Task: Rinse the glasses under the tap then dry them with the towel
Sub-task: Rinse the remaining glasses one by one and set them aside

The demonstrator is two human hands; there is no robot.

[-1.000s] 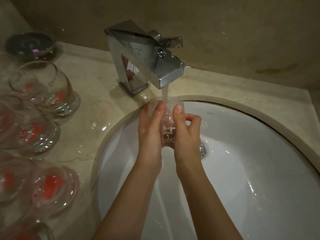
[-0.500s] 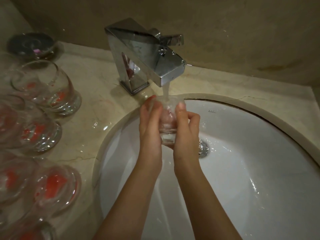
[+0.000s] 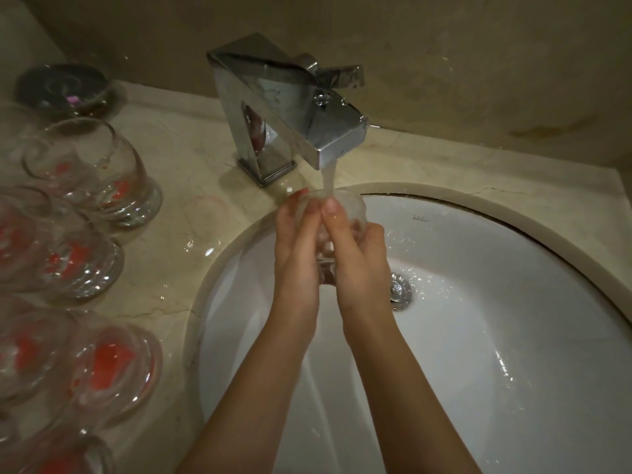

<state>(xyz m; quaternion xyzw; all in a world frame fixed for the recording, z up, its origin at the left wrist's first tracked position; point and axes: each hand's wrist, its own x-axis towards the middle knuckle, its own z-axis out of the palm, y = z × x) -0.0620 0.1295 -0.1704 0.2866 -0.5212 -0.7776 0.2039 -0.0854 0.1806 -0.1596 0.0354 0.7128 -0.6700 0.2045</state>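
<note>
Over the white sink (image 3: pixel 478 371), close under the spout of the chrome tap (image 3: pixel 290 107): one clear glass (image 3: pixel 349 208), upright, mouth up, gripped from both sides. Left hand (image 3: pixel 295 248) wrapped round the left wall of the glass, fingers curled behind it, thumb up along the near side with its tip at the rim. Right hand (image 3: pixel 360 254) curled round the right wall, thumb (image 3: pixel 330 208) lying up the front face and touching the left thumb, fingers bent round the far side. Lower part of the glass mostly hidden between the two palms; only the rim and a sliver of the base visible.

Stream of water (image 3: pixel 329 181) running straight down from the spout into the open mouth of the glass, just behind the right thumb tip. Droplets scattered across the bowl near the metal drain (image 3: pixel 400 290), just right of the right wrist.

Tap standing on the beige marble surface (image 3: pixel 191 172) behind the sink rim, lever pointing right. Along the left side of the surface, well apart from the hands: a cluster of other glasses (image 3: pixel 102 172), clear with red marks, several blurred at the frame edge, so exact count unclear. Further back in the left corner, a dark round dish (image 3: pixel 65 87).
</note>
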